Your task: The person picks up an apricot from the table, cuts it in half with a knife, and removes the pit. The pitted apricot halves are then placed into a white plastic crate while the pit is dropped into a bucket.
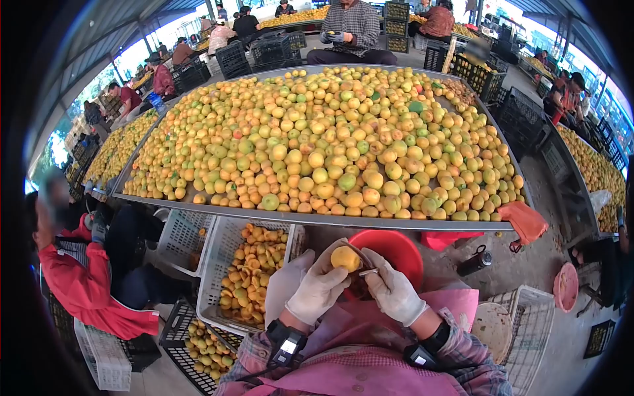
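Note:
My left hand (pixel 316 289), in a white glove, grips a yellow apricot (pixel 345 258) between thumb and fingers. Close to its right, my right hand (pixel 396 295), also gloved in white, is closed around a small metal tool (pixel 368 271) whose tip is right by the fruit; its exact kind I cannot tell. Both hands are over a red bucket (pixel 406 254), partly covered by them. Just beyond, a metal-edged table (pixel 317 218) bears a large heap of whole apricots (pixel 317 148). Left of my hands, a white crate (pixel 212 290) contains split apricot halves (pixel 247 280).
Below left stands a black crate (pixel 173 346) of apricots. A person in a red jacket (pixel 86 280) sits at left; another in a checked shirt (pixel 353 30) faces me across the table. At right are a dark flask (pixel 475 262), an orange-red cloth (pixel 525 221) and a white crate (pixel 531 330).

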Demonstrator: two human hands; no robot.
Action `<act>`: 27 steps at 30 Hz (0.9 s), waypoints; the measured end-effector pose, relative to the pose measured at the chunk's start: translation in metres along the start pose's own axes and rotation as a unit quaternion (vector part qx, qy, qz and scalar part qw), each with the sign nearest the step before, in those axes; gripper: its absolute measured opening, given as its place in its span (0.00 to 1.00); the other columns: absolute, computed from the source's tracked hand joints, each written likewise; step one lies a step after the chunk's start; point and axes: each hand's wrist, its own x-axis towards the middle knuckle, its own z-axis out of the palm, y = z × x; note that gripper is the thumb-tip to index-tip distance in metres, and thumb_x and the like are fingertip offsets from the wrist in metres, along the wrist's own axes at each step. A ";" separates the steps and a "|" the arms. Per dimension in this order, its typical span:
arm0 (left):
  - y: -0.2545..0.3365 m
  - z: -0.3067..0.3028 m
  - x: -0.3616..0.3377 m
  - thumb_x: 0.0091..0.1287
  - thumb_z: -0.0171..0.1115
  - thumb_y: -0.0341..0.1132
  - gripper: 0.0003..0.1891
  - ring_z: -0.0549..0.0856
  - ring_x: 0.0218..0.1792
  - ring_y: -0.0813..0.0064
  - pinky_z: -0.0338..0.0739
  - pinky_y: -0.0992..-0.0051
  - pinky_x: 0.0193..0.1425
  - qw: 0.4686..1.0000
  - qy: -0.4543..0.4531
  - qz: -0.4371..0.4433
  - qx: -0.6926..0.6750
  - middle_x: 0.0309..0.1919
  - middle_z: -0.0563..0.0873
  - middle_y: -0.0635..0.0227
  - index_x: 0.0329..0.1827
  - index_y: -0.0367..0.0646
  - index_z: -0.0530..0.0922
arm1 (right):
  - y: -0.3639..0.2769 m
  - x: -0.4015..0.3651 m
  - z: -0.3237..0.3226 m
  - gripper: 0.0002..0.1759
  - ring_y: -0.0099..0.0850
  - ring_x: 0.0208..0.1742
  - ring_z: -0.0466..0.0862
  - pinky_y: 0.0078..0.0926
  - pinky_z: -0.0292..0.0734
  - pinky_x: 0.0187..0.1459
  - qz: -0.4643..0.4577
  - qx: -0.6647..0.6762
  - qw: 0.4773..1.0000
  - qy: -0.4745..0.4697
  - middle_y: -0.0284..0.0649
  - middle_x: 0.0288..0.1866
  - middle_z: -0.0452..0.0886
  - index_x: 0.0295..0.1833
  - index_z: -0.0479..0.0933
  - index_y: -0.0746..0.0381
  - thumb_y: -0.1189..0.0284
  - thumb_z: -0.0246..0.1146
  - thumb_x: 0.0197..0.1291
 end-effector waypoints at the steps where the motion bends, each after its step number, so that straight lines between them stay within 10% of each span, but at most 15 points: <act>1: 0.001 -0.002 0.001 0.72 0.61 0.34 0.29 0.75 0.63 0.78 0.73 0.79 0.62 1.000 0.003 -0.006 -0.004 0.62 0.76 0.70 0.74 0.44 0.63 | 0.002 0.001 0.001 0.27 0.24 0.48 0.77 0.19 0.72 0.50 -0.001 -0.001 1.000 -0.002 0.39 0.55 0.76 0.76 0.56 0.66 0.73 0.48 0.75; 3: 0.002 -0.003 0.001 0.71 0.61 0.33 0.29 0.75 0.63 0.78 0.74 0.79 0.61 1.000 0.005 -0.007 -0.009 0.62 0.75 0.70 0.74 0.43 0.64 | 0.006 0.000 0.003 0.30 0.51 0.57 0.81 0.36 0.76 0.57 -0.026 -0.078 0.997 0.012 0.57 0.58 0.77 0.76 0.54 0.63 0.68 0.51 0.73; 11: 0.006 0.003 -0.002 0.69 0.66 0.36 0.26 0.74 0.35 0.88 0.70 0.85 0.38 1.000 0.028 -0.007 0.000 0.46 0.80 0.76 0.68 0.43 0.70 | -0.015 0.000 0.010 0.30 0.55 0.46 0.84 0.48 0.79 0.46 0.084 -0.204 0.975 0.019 0.57 0.50 0.83 0.75 0.57 0.60 0.67 0.53 0.71; 14: 0.002 -0.006 -0.001 0.69 0.65 0.34 0.22 0.74 0.34 0.88 0.70 0.86 0.37 0.999 0.041 0.027 0.013 0.45 0.81 0.76 0.65 0.43 0.71 | -0.002 0.001 0.009 0.30 0.57 0.43 0.84 0.47 0.81 0.42 -0.021 -0.229 0.973 0.031 0.59 0.45 0.83 0.76 0.56 0.60 0.67 0.52 0.71; 16: 0.006 -0.008 -0.002 0.71 0.63 0.36 0.26 0.78 0.52 0.83 0.73 0.81 0.53 0.986 -0.021 -0.006 0.166 0.55 0.79 0.72 0.70 0.42 0.67 | -0.013 0.002 0.011 0.31 0.57 0.39 0.84 0.48 0.80 0.39 0.044 -0.274 0.961 0.003 0.58 0.41 0.83 0.77 0.54 0.60 0.67 0.52 0.72; 27: -0.004 0.008 0.008 0.70 0.65 0.44 0.32 0.74 0.65 0.75 0.69 0.73 0.69 0.996 -0.009 0.005 -0.087 0.63 0.76 0.68 0.72 0.40 0.65 | 0.024 0.013 0.031 0.33 0.51 0.44 0.86 0.37 0.81 0.41 -0.088 -0.164 0.977 0.106 0.53 0.49 0.84 0.78 0.49 0.65 0.68 0.50 0.74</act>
